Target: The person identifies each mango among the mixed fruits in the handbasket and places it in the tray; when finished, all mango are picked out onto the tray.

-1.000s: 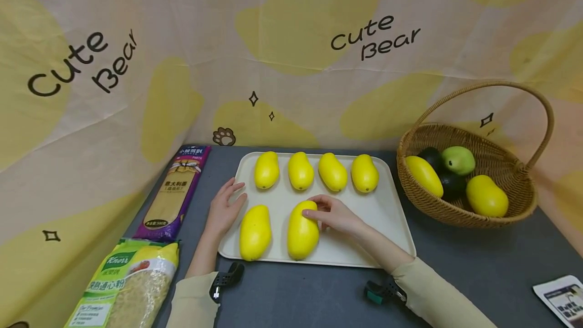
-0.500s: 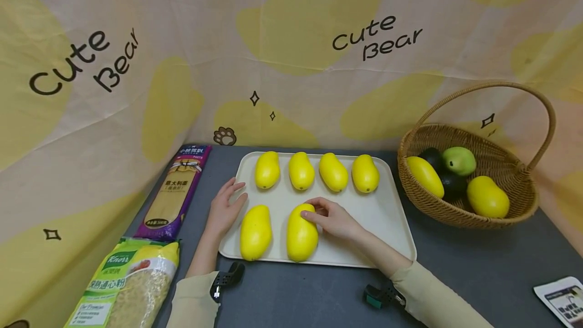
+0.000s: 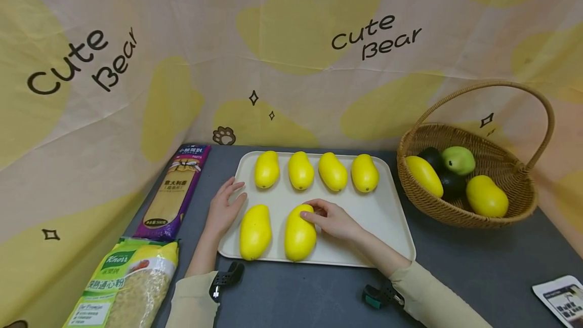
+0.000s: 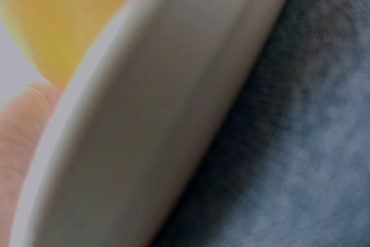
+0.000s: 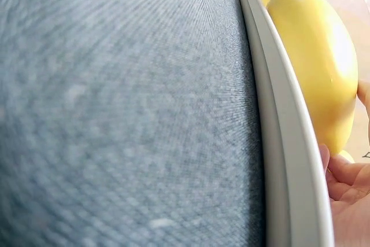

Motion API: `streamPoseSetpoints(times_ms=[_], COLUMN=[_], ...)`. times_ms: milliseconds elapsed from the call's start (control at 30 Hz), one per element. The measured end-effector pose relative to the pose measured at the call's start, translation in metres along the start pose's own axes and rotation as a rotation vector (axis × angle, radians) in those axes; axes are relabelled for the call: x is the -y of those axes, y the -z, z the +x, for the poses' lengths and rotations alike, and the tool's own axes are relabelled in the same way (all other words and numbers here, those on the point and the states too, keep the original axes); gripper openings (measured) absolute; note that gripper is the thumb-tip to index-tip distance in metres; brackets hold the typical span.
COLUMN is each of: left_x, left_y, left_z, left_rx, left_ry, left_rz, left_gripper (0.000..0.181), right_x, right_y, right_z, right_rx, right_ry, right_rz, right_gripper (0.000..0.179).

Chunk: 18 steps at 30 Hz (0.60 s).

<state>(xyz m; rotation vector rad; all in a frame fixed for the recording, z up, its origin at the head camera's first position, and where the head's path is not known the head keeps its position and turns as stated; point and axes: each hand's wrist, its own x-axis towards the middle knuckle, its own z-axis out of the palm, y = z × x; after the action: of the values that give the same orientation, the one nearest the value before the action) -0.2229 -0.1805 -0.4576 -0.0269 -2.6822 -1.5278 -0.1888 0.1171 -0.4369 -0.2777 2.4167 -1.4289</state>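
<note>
On a cream tray [image 3: 373, 227], yellow mangoes lie in two rows. My right hand [image 3: 335, 220] holds the upper right end of the front-row mango [image 3: 298, 242], thumb on top and fingers behind. The right wrist view shows that mango [image 5: 318, 67] just inside the tray's rim, with fingertips at its end. Beside it on the left lies another front-row mango [image 3: 255, 237]. My left hand [image 3: 224, 209] rests over the tray's left edge with fingers extended, holding nothing. Several mangoes, among them one at the back left [image 3: 266, 170], line the far side.
A wicker basket [image 3: 505, 166] with a tall handle stands at the right, holding yellow, green and dark produce. To the left lie a purple pasta packet [image 3: 175, 186] and a green and yellow Knorr bag [image 3: 127, 287]. A phone-like white-edged object [image 3: 562, 300] sits at the right front.
The mango at my right hand has shifted slightly left and toward the front of the tray, and the hand's fingers have followed. My left hand has stayed in place.
</note>
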Motion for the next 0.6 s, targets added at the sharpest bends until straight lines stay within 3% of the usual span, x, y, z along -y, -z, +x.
streamPoseSetpoints(times_ms=[600], left_x=[-0.0012], left_y=[-0.0001], left_z=[-0.0003], left_rx=[0.003], left_ry=[0.007], left_rz=[0.001], left_gripper=[0.041], right_x=[0.0024], right_y=[0.0042], right_z=[0.0008], right_rx=[0.052], right_ry=[0.02], right_rz=[-0.005], right_gripper=[0.044])
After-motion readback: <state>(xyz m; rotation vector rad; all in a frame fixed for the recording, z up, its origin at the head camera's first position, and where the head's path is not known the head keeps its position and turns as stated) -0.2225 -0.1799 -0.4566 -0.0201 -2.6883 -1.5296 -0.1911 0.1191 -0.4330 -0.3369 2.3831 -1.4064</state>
